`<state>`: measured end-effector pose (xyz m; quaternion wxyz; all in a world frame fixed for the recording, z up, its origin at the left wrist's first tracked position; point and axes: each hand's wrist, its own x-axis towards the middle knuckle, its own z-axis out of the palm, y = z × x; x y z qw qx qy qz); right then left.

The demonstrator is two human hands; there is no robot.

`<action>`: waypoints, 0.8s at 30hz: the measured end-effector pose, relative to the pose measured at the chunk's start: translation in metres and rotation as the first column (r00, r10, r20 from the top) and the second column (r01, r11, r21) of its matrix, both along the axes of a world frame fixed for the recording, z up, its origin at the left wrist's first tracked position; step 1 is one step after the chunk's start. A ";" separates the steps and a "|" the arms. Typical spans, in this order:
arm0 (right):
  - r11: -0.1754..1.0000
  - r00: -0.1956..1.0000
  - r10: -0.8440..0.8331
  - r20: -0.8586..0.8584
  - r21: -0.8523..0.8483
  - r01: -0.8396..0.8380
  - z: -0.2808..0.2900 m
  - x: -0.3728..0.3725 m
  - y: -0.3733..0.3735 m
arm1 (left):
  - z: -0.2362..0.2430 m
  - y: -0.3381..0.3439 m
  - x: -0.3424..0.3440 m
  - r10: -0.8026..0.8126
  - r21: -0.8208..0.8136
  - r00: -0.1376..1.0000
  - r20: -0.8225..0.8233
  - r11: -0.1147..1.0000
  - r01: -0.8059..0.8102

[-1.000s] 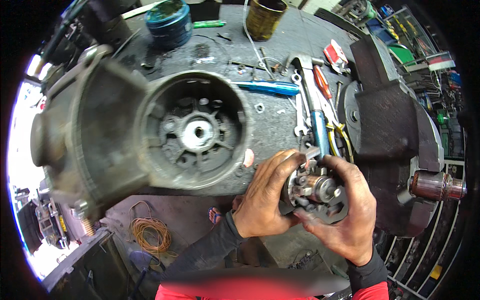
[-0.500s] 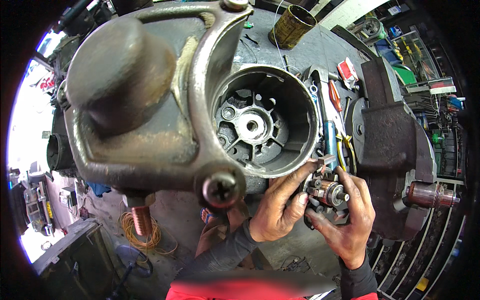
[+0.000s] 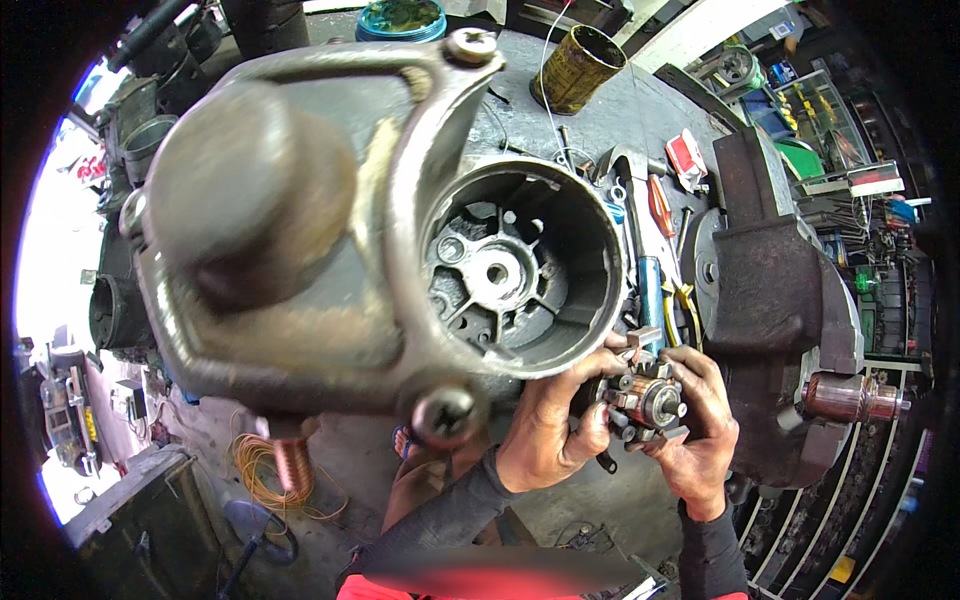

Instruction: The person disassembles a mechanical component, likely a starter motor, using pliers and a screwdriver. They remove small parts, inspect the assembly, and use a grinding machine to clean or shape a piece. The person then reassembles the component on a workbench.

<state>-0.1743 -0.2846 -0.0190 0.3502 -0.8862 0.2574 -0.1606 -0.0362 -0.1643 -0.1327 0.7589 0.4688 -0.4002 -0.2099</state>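
Note:
Between my two hands is a brush holder (image 3: 628,384), with square blocks that look like carbon brushes around a copper-coloured commutator (image 3: 657,398) with a short shaft end. My left hand (image 3: 553,432) grips its left side, thumb in front and fingers partly hidden behind. My right hand (image 3: 702,425) closes on the right side, fingers bent around the edge and thumb near a lower brush. Just above my left hand opens a round metal motor housing (image 3: 610,250), showing a ribbed end with a centre hole. Its large cast front part (image 3: 290,330) fills the left foreground.
A dark vise (image 3: 770,270) stands at right; a copper-coloured cylinder (image 3: 850,397) with a shaft juts beside it. Pliers (image 3: 690,310), a red-handled screwdriver (image 3: 661,205) and a rusty can (image 3: 578,72) occupy the bench. An orange cable coil (image 3: 265,465) lies on the floor.
Both hands and the brush holder have shifted slightly down in view. My right fingers have drawn in closer around it, and a dark tab now shows below. The whole view has moved a little.

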 end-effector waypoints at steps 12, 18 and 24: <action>0.998 0.997 0.065 -0.037 0.024 -0.064 0.002 -0.002 -0.006 | 0.003 0.011 0.005 -0.134 0.047 0.965 -0.226 0.988 0.149; 0.994 0.995 0.094 -0.045 0.058 -0.091 0.006 0.000 -0.014 | 0.035 0.033 0.041 -0.328 0.295 0.907 -0.265 0.867 0.401; 0.979 0.998 0.065 0.011 0.195 -0.066 0.002 0.002 -0.011 | 0.044 0.030 0.057 -0.347 0.372 0.938 -0.014 0.869 0.327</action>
